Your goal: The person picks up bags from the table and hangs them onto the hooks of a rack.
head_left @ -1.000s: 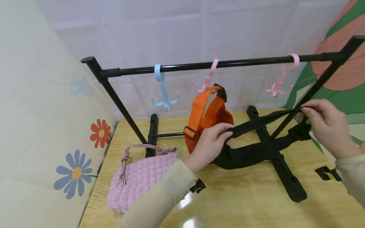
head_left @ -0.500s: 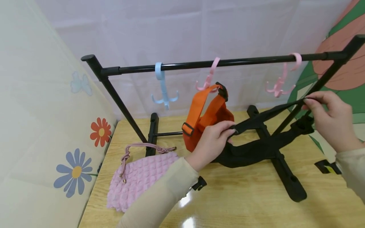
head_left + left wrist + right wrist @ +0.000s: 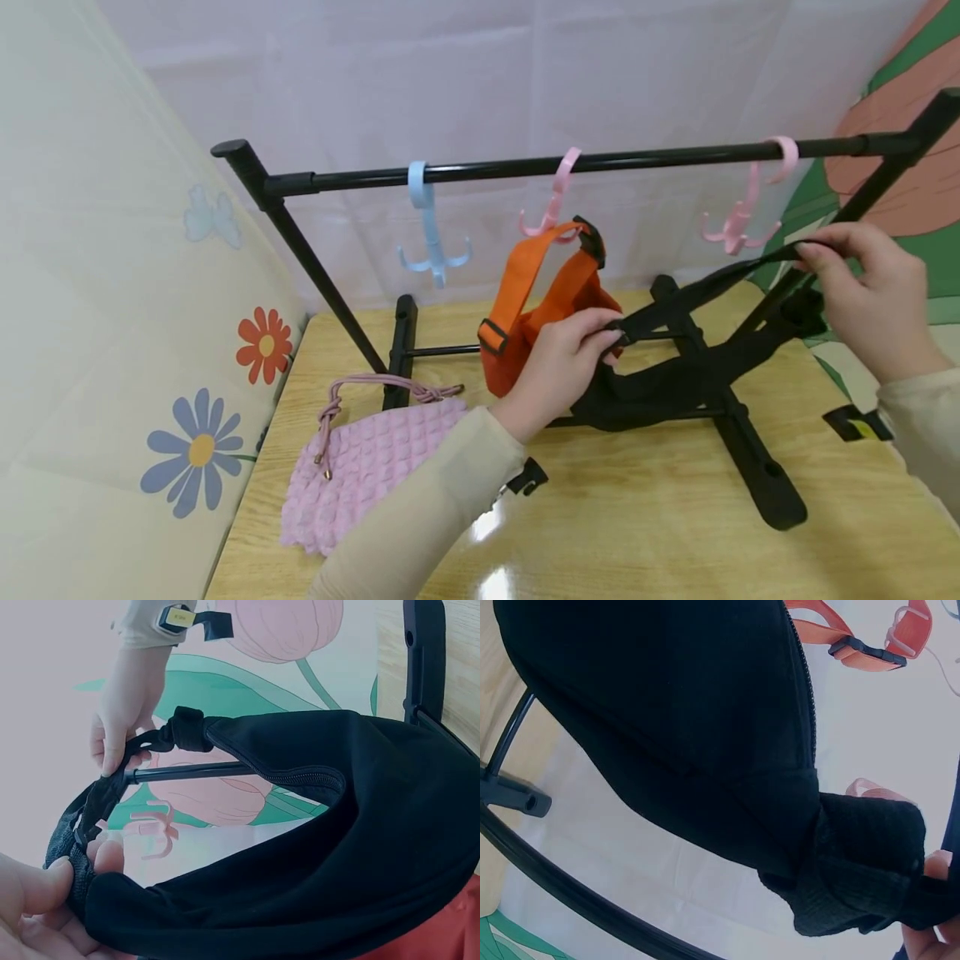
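Note:
A black zippered shoulder bag (image 3: 667, 387) hangs between my two hands, its strap (image 3: 697, 298) stretched above it. My left hand (image 3: 558, 362) pinches the strap's left end, close beside the bag's body in the left wrist view. Higher up at the right, my right hand (image 3: 873, 287) pinches the strap between thumb and fingers. The open zipper (image 3: 307, 778) shows along the bag's upper edge. Above the right part of the bag, a pink hook (image 3: 735, 229) dangles from the rack's bar. Just behind my left hand, an orange bag (image 3: 517, 292) hangs by its strap from the middle pink hook (image 3: 553, 212).
The black rack (image 3: 480, 172) spans the table, with a foot (image 3: 757, 467) reaching forward at the right. A blue hook (image 3: 432, 242) hangs at the left of the bar. A pink puffy handbag (image 3: 375, 467) lies on the wooden table (image 3: 637, 525) at the front left.
My right hand has risen, lifting its part of the strap higher. The black bag has come up slightly, and my left hand has shifted a little right and up.

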Motion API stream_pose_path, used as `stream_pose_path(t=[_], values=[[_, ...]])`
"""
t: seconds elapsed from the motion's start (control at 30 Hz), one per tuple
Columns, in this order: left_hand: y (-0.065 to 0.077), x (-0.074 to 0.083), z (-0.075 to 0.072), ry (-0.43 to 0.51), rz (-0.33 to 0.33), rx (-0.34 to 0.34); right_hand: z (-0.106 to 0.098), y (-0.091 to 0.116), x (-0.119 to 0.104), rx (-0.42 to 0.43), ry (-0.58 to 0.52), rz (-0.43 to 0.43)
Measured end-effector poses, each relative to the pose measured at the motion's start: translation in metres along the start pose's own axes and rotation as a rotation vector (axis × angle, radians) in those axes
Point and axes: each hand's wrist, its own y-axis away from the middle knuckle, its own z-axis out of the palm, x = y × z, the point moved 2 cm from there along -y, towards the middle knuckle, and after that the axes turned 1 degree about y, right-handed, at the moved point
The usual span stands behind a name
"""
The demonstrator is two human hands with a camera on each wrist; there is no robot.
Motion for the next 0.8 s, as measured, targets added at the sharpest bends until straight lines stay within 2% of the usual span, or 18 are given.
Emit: stream_pose_path(t=[0.1, 0.27, 0.57, 0.8], values=[[-0.002, 0.0, 0.0, -0.007, 0.021, 0.011, 0.001, -0.005, -0.001, -0.009, 0.015, 0.026], [-0.004, 0.0, 0.0, -0.057, 0.094, 0.035, 0.003, -0.014, 0.0, -0.008, 0.034, 0.05], [-0.011, -0.002, 0.001, -0.119, 0.193, 0.073, 0.006, -0.026, 0.004, -0.004, 0.027, 0.047], [-0.014, -0.007, 0.001, -0.177, 0.271, 0.13, 0.006, -0.033, 0.002, -0.014, 0.059, 0.103]])
